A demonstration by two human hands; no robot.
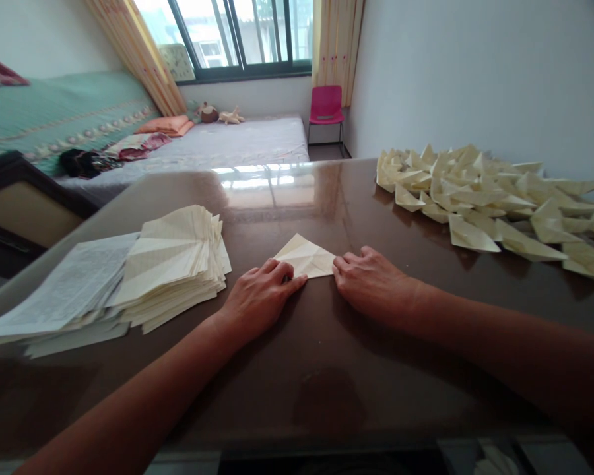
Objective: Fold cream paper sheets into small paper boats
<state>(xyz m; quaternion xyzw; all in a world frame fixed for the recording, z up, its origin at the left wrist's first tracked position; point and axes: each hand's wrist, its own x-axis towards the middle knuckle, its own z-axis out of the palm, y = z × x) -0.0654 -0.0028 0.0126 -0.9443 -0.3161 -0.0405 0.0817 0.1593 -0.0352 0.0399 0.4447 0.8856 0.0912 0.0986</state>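
Note:
A cream sheet of paper, folded to a low triangle with crease lines, lies on the glossy brown table in front of me. At its left corner, my left hand has its fingers curled on the paper, the thumb stretched along the near edge. My right hand has bent fingers closed on the right corner. Left of my left hand rests a thick stack of cream paper sheets. Many folded paper boats are heaped at the table's right side.
Printed grey-white sheets lie partly under the cream stack at the left. The brown table reflects the window. Beyond it stand a bed and a pink chair. A white wall runs along the right.

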